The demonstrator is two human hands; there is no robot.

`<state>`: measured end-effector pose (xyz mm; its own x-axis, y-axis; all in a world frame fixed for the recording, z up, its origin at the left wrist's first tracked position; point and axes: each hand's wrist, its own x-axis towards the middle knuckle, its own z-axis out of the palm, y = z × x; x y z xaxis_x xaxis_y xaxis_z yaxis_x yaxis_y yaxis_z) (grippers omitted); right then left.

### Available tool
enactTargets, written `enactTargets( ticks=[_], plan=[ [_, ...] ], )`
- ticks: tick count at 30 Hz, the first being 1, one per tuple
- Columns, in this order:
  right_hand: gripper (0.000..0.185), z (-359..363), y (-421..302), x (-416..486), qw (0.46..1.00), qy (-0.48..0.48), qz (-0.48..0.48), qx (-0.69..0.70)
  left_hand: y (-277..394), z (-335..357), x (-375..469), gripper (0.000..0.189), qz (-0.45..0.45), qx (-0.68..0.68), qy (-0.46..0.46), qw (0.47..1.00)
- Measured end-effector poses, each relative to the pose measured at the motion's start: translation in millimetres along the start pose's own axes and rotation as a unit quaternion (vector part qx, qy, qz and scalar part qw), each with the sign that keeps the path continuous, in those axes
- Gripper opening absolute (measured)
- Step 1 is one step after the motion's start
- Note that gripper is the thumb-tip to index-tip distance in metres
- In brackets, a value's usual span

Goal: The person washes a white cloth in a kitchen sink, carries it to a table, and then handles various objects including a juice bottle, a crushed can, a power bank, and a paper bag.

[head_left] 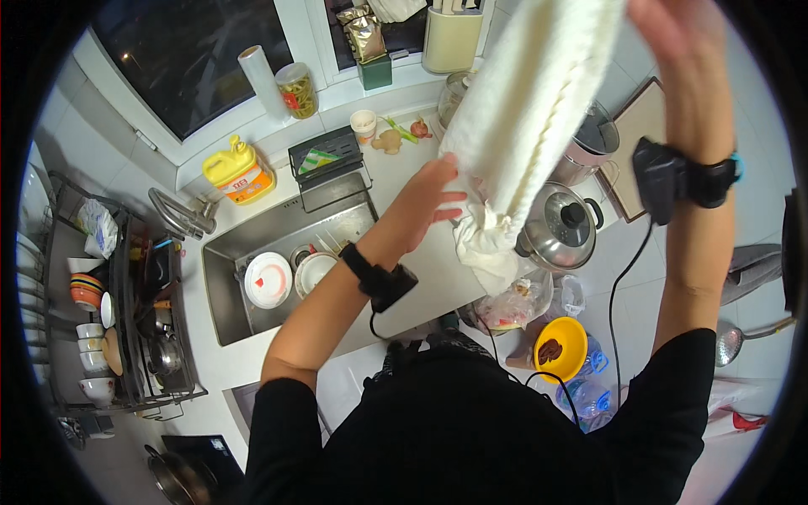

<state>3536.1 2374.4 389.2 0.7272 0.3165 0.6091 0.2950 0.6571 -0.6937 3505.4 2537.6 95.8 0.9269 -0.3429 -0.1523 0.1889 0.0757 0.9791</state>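
Observation:
A long white cloth (530, 120) hangs from beyond the top edge of the picture down over the counter. Its lower end is bunched and trails over the counter's front edge beside a lidded steel pot (560, 227). My left hand (432, 202) is at the cloth's left side with its fingers spread, the fingertips near or against the fabric. Raised high at the upper right, my right hand (682, 31) is blurred and partly cut off by the frame. It is next to the cloth's upper part; its grip is hidden.
Plates (268, 281) lie in a steel sink (227, 315) at left, with a yellow detergent jug (240, 170) behind it. A dish rack (123, 303) stands far left. Ginger (387, 142) and a paper cup (363, 126) sit at the back. A yellow bin (571, 341) and plastic bottles (584, 398) stand below right.

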Motion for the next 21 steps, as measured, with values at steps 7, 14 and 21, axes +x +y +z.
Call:
enactTargets(
  ticks=[7,14,21],
  plan=[
    [0.027,-6.5,132.8,-42.7,0.945,-0.112,0.250,0.179,-36.1,-24.3,-49.4,0.084,-0.006,-0.526,-0.089,0.845],
    [0.036,-5.2,232.5,-83.3,0.928,0.021,0.310,-0.205,-93.6,-88.7,-103.8,0.046,0.049,-0.535,0.014,0.843],
    [0.062,15.4,337.0,-187.3,0.872,-0.191,0.398,-0.212,-94.2,-102.3,-136.9,0.042,0.103,-0.326,0.299,0.891]
  ],
)
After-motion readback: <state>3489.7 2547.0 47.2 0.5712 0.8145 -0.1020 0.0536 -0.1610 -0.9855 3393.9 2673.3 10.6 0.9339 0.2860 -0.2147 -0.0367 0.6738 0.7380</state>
